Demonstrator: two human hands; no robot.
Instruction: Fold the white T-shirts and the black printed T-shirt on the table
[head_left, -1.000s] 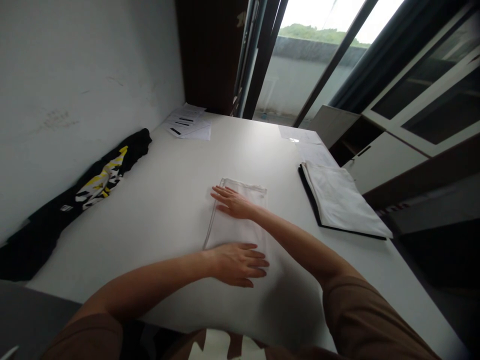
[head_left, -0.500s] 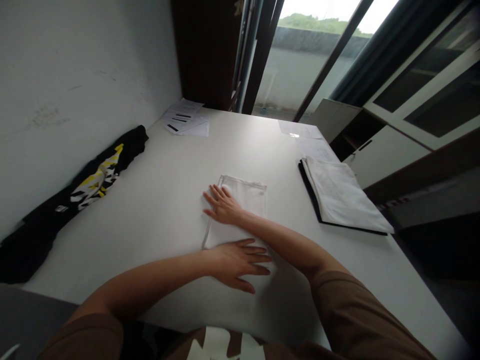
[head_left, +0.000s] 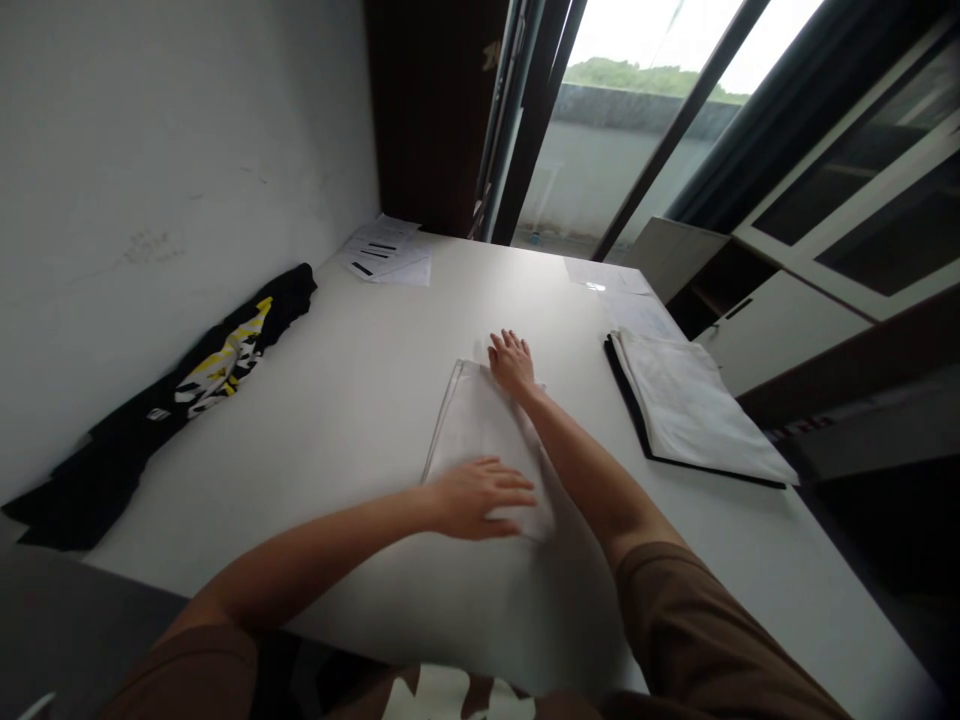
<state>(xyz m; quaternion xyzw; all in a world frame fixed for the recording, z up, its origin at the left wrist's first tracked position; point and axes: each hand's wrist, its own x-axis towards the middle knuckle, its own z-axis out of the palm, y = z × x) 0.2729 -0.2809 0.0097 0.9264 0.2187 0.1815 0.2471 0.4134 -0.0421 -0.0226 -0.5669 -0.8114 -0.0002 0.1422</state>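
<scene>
My right fingers (head_left: pixel 510 346) have moved from the left side of the white cloth (head_left: pixel 480 420) to its far edge, so I think I'm pressing a new part. They're a bit spread. The cloth lies flat below my spread left fingers (head_left: pixel 511 497).

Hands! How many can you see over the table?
2. The left hand is over the near part of the white cloth on the table; the right hand is at the cloth's far edge.

Papers (head_left: pixel 409 264) (some with black bars) lie near the wall (head_left: pixel 247 110).
</scene>
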